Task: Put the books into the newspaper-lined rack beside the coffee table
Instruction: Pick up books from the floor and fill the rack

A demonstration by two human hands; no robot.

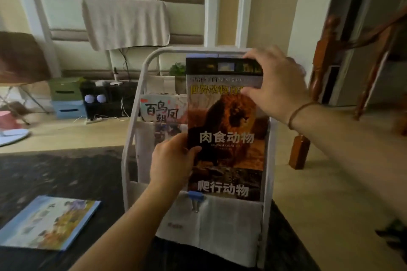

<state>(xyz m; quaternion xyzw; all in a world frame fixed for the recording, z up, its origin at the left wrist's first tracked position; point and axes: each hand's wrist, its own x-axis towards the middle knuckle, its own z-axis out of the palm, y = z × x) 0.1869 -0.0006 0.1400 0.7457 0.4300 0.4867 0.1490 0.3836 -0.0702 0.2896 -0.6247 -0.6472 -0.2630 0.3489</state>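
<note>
A living room with padded cream wall panels and a pale floor; a dark marble-patterned coffee table point(66, 174) fills the lower left. Just beside its right edge stands a white tube-framed rack point(132, 121) with pockets lined in newspaper point(231, 222).

Both hands hold a large animal book point(226, 130) upright against the front of the rack, its lower edge tucked behind the newspaper of the lowest pocket. The left hand point(171, 160) grips the book's left edge about halfway down, thumb curled onto the cover and the other fingers hidden behind it. The right hand point(275, 81) clasps the top right corner, fingers curled over the top edge and thumb pressed on the cover. A thin cord bracelet point(301, 112) circles the right wrist.

A blue binder clip point(196, 197) pinches the newspaper just below the book. Behind and to the left, a second book point(161, 109) with red and black lettering sits in a higher pocket. A blue picture book point(50, 222) lies flat on the coffee table, well apart from the rack. A wooden chair leg point(300, 149) stands to the right.
</note>
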